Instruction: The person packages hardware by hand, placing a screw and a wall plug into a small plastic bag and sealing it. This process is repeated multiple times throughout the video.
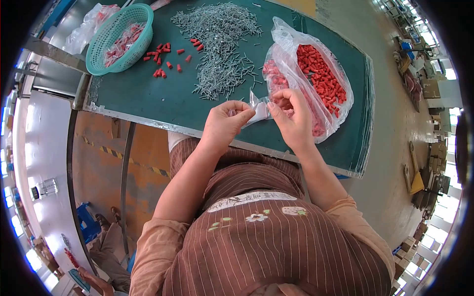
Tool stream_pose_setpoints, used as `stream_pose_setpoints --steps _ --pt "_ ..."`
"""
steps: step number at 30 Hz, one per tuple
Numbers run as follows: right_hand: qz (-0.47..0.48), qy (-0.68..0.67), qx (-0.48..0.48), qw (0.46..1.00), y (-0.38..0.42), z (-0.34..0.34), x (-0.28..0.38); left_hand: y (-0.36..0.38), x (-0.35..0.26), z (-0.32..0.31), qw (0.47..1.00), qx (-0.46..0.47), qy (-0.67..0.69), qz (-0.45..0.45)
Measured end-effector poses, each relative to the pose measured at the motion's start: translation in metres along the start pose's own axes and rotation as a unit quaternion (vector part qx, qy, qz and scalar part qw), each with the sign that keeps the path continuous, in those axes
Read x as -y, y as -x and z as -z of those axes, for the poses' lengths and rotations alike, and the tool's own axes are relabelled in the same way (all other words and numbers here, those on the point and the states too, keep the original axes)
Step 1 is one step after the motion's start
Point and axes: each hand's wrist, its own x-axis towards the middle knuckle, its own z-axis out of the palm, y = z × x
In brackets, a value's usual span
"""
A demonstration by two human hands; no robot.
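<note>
Nearest you: your brown pinstriped cloth apron [276,241] with a flower and a strawberry stitched on; tan sleeves [158,246] pushed up to the elbows; both forearms reach forward to the table's near edge.

Your left hand [224,126] has thumb and fingertips pinched on the left side of a small clear plastic bag [259,111]; your right hand [295,121] has thumb and forefinger closed on its right side, other fingers curled; the small bag sits between your hands, above the near edge of the dark green tabletop [163,98]; can't tell what, if anything, is inside it.

Just beyond your right hand: a large clear plastic sack [291,44], mouth spread open, full of red cylindrical plugs [321,74]; beyond your left hand: a long heap of grey metal screw-like pins [222,49], strays at its edges; left of the heap, loose red plugs [179,67] lie scattered, a few touching it.

Far left corner: a teal perforated plastic basket [145,47] holding clear bags with red pieces; beside it, a crumpled whitish plastic bag [84,30].
</note>
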Motion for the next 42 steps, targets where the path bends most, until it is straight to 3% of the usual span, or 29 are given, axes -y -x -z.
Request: stream_pose_setpoints --steps 2,5,8,14,29,32,35,38,41,42 --pt "0.033 0.002 -0.022 0.999 0.003 -0.001 0.007 -0.001 0.006 0.0 1.0 0.007 0.025 0.015" --pt "-0.104 -0.12 0.086 0.984 0.006 -0.002 0.01 0.0 0.012 -0.006 1.0 0.014 -0.014 -0.018" --pt "-0.168 -0.172 0.115 0.964 0.007 -0.006 0.0 -0.003 0.024 -0.01 0.995 0.002 -0.065 -0.081" --pt "-0.211 -0.209 0.141 0.944 0.006 -0.005 -0.011 0.0 0.025 -0.011 0.993 -0.022 -0.064 -0.096" --pt "-0.184 -0.145 0.166 0.958 0.004 0.002 -0.004 0.006 0.017 -0.015 0.981 -0.023 -0.163 -0.104" --pt "-0.205 -0.155 0.17 0.951 0.005 0.003 -0.007 0.005 0.019 -0.016 0.984 -0.016 -0.138 -0.111" --pt "-0.207 -0.195 0.139 0.949 0.009 0.0 -0.006 0.005 0.015 -0.017 1.0 0.008 -0.021 -0.007" --pt "-0.208 -0.216 0.11 0.948 0.012 -0.004 -0.005 0.007 0.016 -0.017 0.998 0.024 0.063 0.008" --pt "-0.199 -0.194 0.119 0.953 0.012 -0.003 -0.002 0.007 0.02 -0.014 0.997 0.035 0.061 0.016" --pt "-0.197 -0.185 0.131 0.954 0.01 -0.001 0.0 0.007 0.023 -0.015 0.999 0.022 0.014 -0.026"
